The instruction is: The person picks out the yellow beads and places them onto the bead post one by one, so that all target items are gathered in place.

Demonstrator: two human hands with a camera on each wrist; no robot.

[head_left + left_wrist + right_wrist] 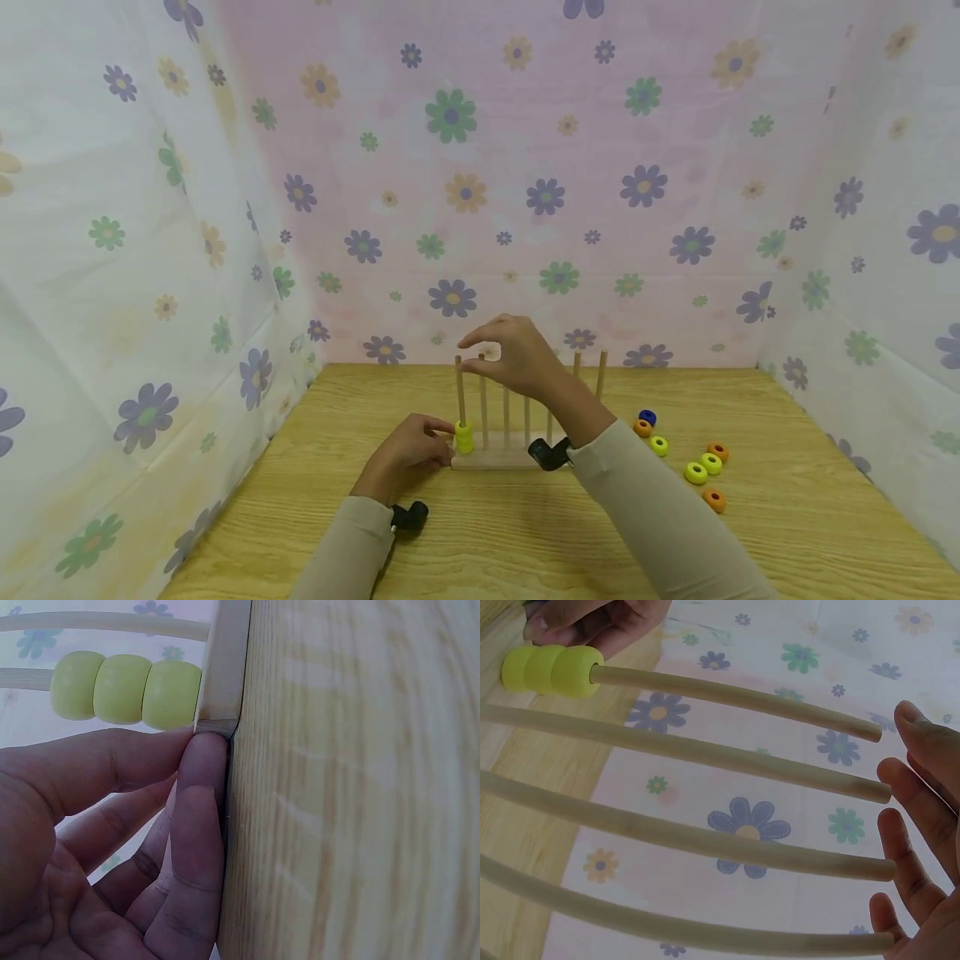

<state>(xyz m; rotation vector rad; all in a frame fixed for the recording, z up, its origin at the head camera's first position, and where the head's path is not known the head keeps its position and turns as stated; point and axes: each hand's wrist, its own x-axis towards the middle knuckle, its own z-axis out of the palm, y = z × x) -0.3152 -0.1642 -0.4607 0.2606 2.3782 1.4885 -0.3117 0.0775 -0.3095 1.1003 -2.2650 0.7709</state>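
Observation:
A wooden peg stand (pixel 495 458) with a row of upright pegs stands on the table. Three yellow rings (pixel 120 688) are stacked at the bottom of its leftmost peg (pixel 461 392). My left hand (pixel 416 446) pinches the left end of the stand's base, thumb and fingertips against the wood beside the rings. Over the tops of the left pegs is my right hand (pixel 517 354), thumb and fingers spread apart with nothing between them. In the right wrist view, the right hand's fingertips (pixel 907 712) are near the peg tips; contact cannot be told.
Loose yellow rings (pixel 695 473), orange rings (pixel 715 500) and a blue ring (pixel 647 417) lie on the wooden table (pixel 600 542) to the right of the stand. Flower-patterned cloth (pixel 480 208) hangs behind the table and at both sides.

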